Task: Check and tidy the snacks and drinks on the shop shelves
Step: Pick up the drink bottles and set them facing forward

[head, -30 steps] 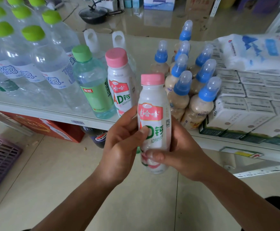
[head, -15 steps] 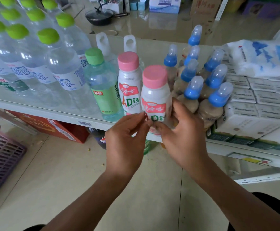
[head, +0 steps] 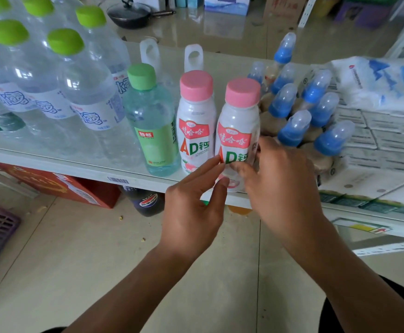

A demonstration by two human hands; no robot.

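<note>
The right hand [head: 282, 188] has its grip round the white plastic bottle with a pink cap [head: 238, 121], standing at the front edge of the white shelf [head: 52, 162]. The left hand [head: 191, 212] has a wide grip, fingertips [head: 217, 163] touching it.

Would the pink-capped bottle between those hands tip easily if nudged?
Probably: the pink-capped bottle is tall and narrow, standing near the shelf edge. Its glossy plastic looks smooth, maybe slippery. Round, so it would likely roll if toppled.

The right hand [head: 280, 186] grips the nearer pink-capped bottle [head: 238, 131] on the shelf [head: 52, 164]; the left hand [head: 191, 212] touches its label.
</note>
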